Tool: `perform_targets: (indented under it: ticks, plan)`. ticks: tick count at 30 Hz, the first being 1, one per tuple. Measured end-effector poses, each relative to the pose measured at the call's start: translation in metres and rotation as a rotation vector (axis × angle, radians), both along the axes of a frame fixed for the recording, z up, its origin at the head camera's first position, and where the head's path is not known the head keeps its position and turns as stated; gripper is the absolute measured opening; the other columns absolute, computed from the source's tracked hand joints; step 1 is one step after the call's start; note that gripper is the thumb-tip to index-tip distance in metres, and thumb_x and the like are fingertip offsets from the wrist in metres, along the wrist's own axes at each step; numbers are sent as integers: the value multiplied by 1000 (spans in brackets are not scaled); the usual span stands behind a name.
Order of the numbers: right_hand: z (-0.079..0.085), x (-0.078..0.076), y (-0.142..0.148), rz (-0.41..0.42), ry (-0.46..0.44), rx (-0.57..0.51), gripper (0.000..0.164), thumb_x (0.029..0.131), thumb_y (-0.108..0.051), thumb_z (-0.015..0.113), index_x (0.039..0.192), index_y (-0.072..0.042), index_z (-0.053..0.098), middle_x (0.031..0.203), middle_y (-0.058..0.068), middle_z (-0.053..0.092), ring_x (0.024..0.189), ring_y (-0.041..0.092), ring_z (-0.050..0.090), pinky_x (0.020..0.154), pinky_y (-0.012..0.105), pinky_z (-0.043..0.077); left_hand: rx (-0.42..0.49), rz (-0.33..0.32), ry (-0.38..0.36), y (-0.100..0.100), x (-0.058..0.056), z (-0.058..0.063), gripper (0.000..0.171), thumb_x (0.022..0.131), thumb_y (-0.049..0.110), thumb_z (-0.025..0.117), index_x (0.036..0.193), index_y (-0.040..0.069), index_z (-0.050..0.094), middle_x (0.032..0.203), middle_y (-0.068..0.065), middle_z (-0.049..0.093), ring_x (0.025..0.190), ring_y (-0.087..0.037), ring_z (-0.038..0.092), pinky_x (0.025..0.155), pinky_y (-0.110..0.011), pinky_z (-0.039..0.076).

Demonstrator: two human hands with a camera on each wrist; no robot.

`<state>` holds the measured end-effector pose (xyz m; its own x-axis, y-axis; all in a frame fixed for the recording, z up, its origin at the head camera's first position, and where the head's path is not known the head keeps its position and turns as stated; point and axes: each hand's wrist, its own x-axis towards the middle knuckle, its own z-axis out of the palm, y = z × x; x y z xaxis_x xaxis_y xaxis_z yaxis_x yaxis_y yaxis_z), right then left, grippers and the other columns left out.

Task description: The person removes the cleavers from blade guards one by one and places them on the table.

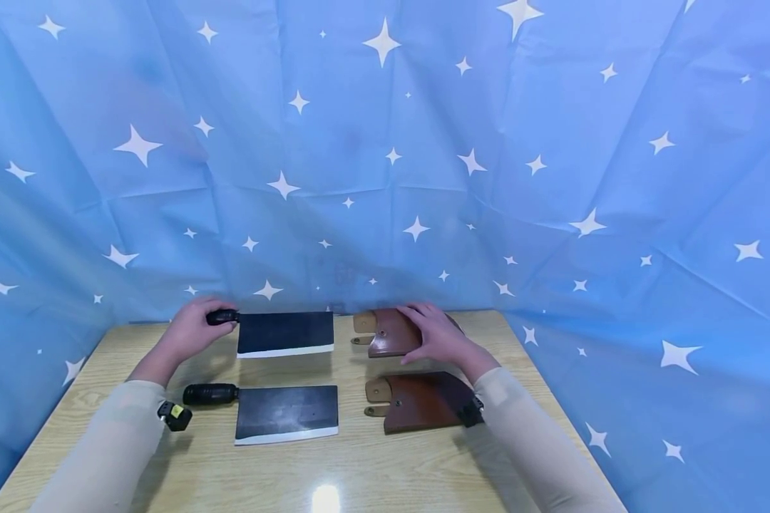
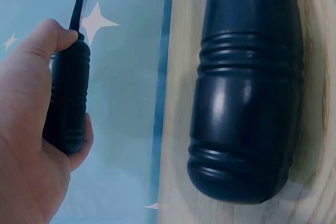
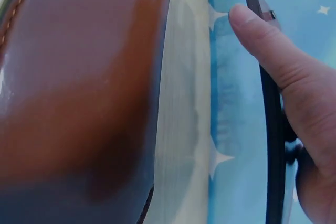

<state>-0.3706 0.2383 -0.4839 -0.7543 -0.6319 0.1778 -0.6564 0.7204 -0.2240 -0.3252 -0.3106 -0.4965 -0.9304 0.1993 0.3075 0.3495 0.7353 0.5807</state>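
Note:
My left hand [image 1: 192, 331] grips the black ridged handle [image 2: 69, 82] of the far cleaver [image 1: 285, 333]. That cleaver's dark blade points right and has a pale edge toward me. In the left wrist view, the thumb lies near the handle's blade end. Across the far brown leather sheath [image 1: 393, 338] lies my right hand [image 1: 439, 336], thumb at the near edge and fingers at the far edge. The right wrist view shows the thumb crossing that sheath's dark edge [image 3: 273, 150]; the other fingers are hidden there.
A second cleaver [image 1: 286, 413] lies nearer me, its black handle [image 2: 244, 98] to the left. To its right is a second brown leather sheath [image 1: 423, 402] with a tan flap and snap strap. A blue star-patterned cloth [image 1: 385, 142] hangs behind the wooden table [image 1: 263, 477].

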Motion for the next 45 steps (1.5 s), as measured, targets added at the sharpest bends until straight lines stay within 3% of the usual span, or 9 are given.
perform_targets:
  ticks: [9,17,24,31,45]
  plan:
    - [-6,0,8,-25,-72,-11,122,74,-48,104,171,-10,41,170,18,42,157,41,37,125,60,36,-1,-7,-24,2,-4,-12,37,102,19,80,135,1,75,135,-27,69,120,-48,65,93,-63,57]
    - [-20,-3,11,-60,-176,1,120,77,-47,103,173,-13,38,179,19,29,164,48,24,128,63,30,22,-22,-23,4,-7,-27,33,99,13,82,130,1,77,133,-27,70,122,-50,62,96,-66,55]
    - [-32,-10,14,-56,-194,24,121,78,-48,102,172,-9,37,179,19,29,165,47,22,129,62,29,34,-12,-94,4,-7,-35,35,101,14,80,134,1,76,137,-28,67,120,-48,64,92,-62,58]
    - [-34,-12,12,-54,-205,34,120,79,-46,102,172,-5,37,178,24,29,164,46,25,129,61,29,33,-9,-145,4,-10,-41,39,102,17,80,136,0,74,138,-30,65,116,-46,66,89,-58,60]
    - [-42,-17,11,-76,-258,43,118,82,-45,101,173,-9,35,177,23,32,164,43,27,128,60,31,12,-21,-160,2,-18,-54,40,101,14,79,137,-1,74,139,-32,65,123,-50,65,100,-63,55]
